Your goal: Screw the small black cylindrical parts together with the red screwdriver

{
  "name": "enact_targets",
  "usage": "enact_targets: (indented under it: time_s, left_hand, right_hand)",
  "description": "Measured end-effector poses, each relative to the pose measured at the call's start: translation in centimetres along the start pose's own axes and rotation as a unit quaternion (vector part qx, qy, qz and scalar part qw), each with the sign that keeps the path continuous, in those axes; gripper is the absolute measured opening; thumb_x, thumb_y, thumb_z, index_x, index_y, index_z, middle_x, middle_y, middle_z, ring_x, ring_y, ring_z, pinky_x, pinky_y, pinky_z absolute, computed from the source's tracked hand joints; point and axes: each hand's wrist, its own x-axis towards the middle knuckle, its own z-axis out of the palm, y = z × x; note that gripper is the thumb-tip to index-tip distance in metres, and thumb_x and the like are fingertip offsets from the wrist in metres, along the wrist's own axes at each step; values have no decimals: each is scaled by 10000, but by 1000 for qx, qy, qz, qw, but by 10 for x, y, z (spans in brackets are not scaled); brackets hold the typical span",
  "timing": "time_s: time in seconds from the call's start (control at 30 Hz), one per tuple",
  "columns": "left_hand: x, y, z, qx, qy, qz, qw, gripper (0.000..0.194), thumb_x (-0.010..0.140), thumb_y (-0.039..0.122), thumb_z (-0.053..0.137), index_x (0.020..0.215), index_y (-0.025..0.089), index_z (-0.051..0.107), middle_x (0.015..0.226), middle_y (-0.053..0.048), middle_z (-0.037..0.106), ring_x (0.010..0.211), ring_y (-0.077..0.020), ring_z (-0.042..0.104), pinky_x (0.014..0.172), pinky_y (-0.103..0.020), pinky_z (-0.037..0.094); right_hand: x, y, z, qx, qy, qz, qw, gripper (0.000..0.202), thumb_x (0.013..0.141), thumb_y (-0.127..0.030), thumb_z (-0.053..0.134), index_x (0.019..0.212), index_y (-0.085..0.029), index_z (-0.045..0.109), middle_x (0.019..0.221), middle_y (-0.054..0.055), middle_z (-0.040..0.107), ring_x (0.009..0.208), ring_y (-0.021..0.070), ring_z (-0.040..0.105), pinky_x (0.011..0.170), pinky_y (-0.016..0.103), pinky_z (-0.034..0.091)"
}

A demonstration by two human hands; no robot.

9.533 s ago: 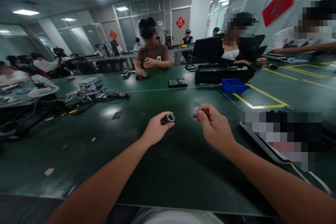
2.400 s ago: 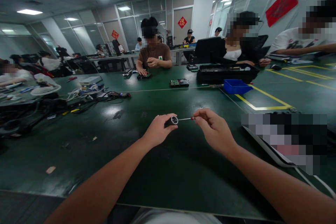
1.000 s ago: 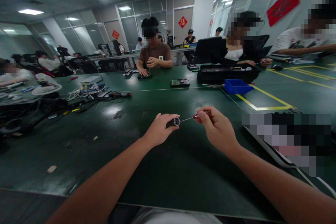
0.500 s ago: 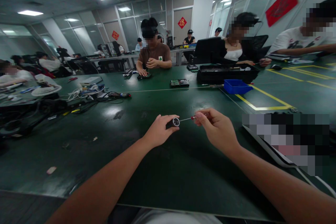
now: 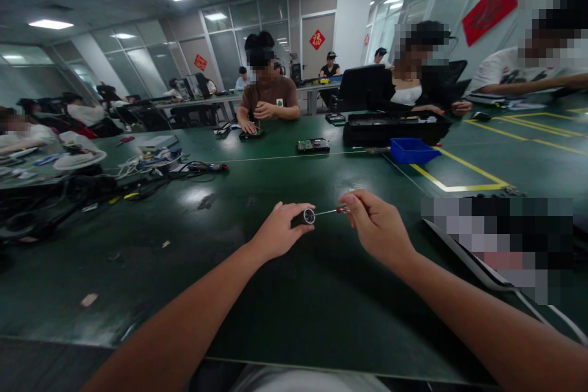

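Note:
My left hand [image 5: 281, 229] is closed round a small black cylindrical part [image 5: 309, 216] with a silver ring at its end. Its exact kind is too small to make out. In my right hand [image 5: 374, 217] is a screwdriver [image 5: 327, 212] with a thin metal shaft and a red handle, pinched between thumb and fingers. The shaft points left and its tip meets the ringed end of the black part. Both hands are held above the green table [image 5: 294, 306].
A blue bin [image 5: 413, 151] stands by a long black tray [image 5: 397, 130]. A hard drive [image 5: 313, 145] lies ahead. Cables and a white fan grille [image 5: 79, 159] crowd the left. At right is a blurred-out screen [image 5: 500, 245]. A co-worker [image 5: 271, 95] sits opposite.
The fingers of my right hand have shifted on the screwdriver's handle, and more of the red part shows. My left hand and the black part stay nearly in place.

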Motion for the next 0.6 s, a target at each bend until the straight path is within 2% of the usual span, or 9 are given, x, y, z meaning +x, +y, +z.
enact_targets:
  time_s: [0.13, 0.2, 0.3, 0.4, 0.47, 0.53, 0.6]
  left_hand:
    - [-1, 0, 0, 2, 6, -1, 1000, 409, 902, 338, 673, 1301, 308, 591, 1283, -14, 660, 1223, -240, 575, 1203, -559, 212]
    - [-1, 0, 0, 4, 7, -3, 1000, 409, 902, 336, 672, 1302, 306, 591, 1286, -16, 659, 1225, -241, 574, 1202, -557, 214]
    - [0, -1, 0, 5, 4, -3, 1000, 397, 905, 328, 669, 1294, 301, 598, 1302, -21, 653, 1244, -248, 564, 1198, -563, 218]
    - [0, 1, 0, 7, 13, -8, 1000, 400, 905, 323, 668, 1297, 300, 594, 1298, -21, 655, 1233, -252, 570, 1192, -568, 231]
    - [0, 4, -1, 8, 37, -16, 999, 390, 905, 315, 666, 1289, 287, 601, 1285, -31, 660, 1203, -255, 585, 1171, -553, 280]
    - [0, 6, -3, 6, 62, -17, 998, 382, 906, 309, 664, 1281, 271, 607, 1267, -44, 664, 1173, -255, 595, 1148, -531, 328]
    - [0, 7, -5, 10, 67, 1, 998, 386, 913, 308, 656, 1294, 278, 598, 1258, -45, 661, 1174, -247, 590, 1163, -535, 305]
  right_hand:
    - [-1, 2, 0, 24, -4, -10, 1000, 267, 1006, -324, 408, 1177, -219, 583, 780, 14, 629, 680, 182, 610, 598, 307, 443]
    - [0, 2, 0, 31, -18, -5, 999, 275, 1011, -341, 395, 1141, -225, 608, 771, 15, 622, 697, 188, 614, 616, 316, 452]
    - [0, 1, 0, 11, -28, 4, 1000, 316, 1019, -401, 380, 1057, -232, 644, 706, 5, 599, 618, 179, 572, 581, 322, 428]
    - [0, 2, 2, 29, -11, 20, 999, 261, 999, -389, 446, 1146, -238, 599, 784, 15, 648, 670, 187, 600, 618, 333, 452]
    - [1, 4, 4, 81, 3, 44, 996, 252, 965, -396, 528, 1148, -231, 581, 850, 30, 676, 745, 198, 631, 684, 351, 490]
    - [4, 7, 6, 162, 17, 73, 984, 247, 926, -429, 597, 1055, -219, 612, 882, 44, 687, 794, 205, 646, 748, 372, 516]
    - [9, 10, 7, 277, 27, 114, 954, 261, 900, -463, 625, 969, -212, 640, 874, 48, 680, 797, 202, 647, 776, 382, 535]
